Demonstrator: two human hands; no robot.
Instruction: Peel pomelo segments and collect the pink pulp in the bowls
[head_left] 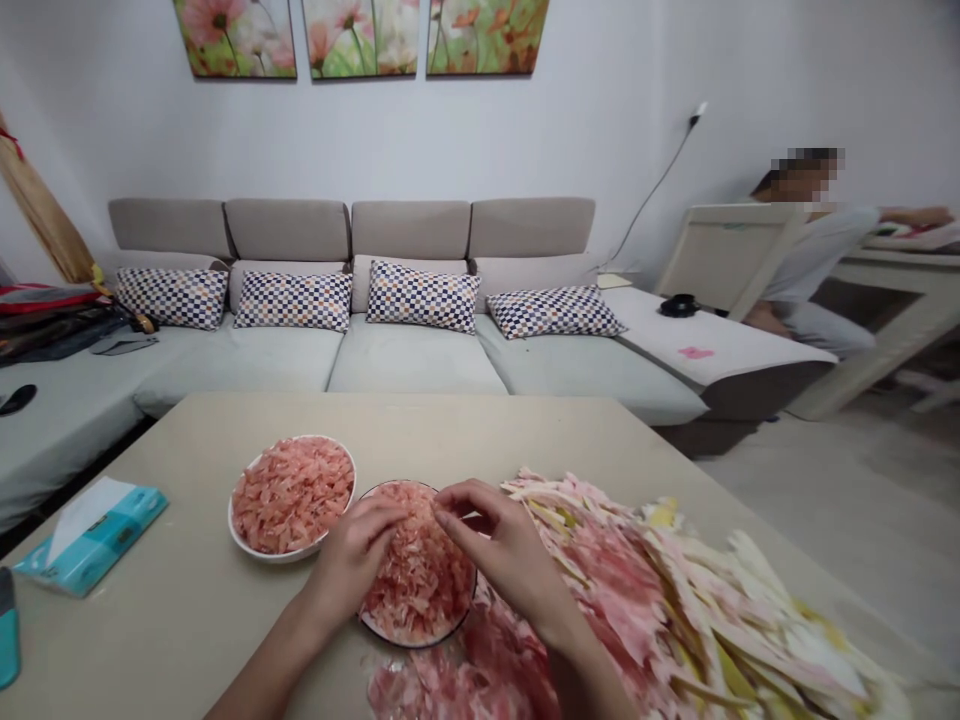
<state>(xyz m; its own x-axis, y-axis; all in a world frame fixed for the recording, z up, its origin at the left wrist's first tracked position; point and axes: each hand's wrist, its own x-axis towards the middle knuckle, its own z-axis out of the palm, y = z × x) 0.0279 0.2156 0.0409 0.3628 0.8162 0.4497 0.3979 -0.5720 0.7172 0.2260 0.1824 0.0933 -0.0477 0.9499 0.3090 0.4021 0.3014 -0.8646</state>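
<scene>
A dark-rimmed bowl on the table is heaped with small pink pieces of citrus flesh that look like pomelo. Over its left side is my left hand, fingers bent and drawn together. My right hand reaches over its right side, thumb and forefinger pinched above the heap. Anything between the fingertips is too small to make out. Left of this bowl, a white bowl is piled with larger pink flesh pieces. Peels and pink membranes spread beneath and beyond my right forearm.
A blue tissue pack lies on the left of the table, with a teal-handled object at the edge. Behind stands a sofa with checked cushions. A person sits at another table on the right.
</scene>
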